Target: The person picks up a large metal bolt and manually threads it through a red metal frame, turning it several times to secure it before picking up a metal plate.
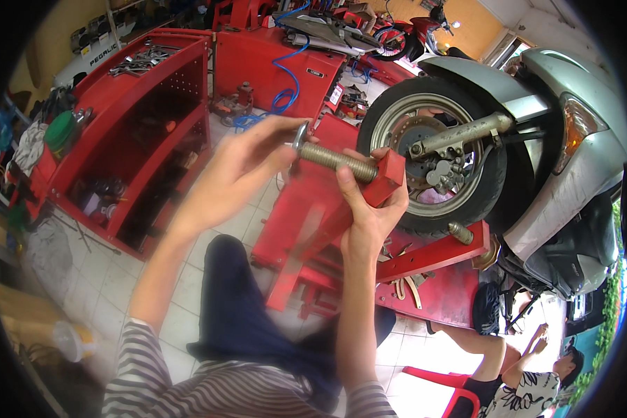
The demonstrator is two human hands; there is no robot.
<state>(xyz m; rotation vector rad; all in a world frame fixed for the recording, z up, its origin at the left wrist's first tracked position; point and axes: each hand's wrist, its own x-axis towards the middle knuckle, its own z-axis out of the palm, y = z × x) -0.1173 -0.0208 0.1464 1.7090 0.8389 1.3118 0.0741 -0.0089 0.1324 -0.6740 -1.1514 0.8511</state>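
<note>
A thick threaded bolt (338, 162) runs sideways into the squared end of a red metal bar (391, 174). My left hand (247, 160) has its thumb and fingers closed around the flat metal head (300, 135) at the bolt's left end. Beneath the other end, my right hand (369, 209) wraps around the red bar, its thumb lying along the bolt. A second red arm (432, 254) with its own threaded bolt (460, 233) sticks out on the right, below a motorbike wheel (432, 150). The lower part of the bar is blurred.
The silver motorbike (564, 174) stands close on the right, above a red lift platform (432, 296). On the left is a red tool cart (129, 139) with wrenches on top. A blue air hose (285, 90) coils behind. At lower right, a person (515, 380) sits by a red chair (432, 380).
</note>
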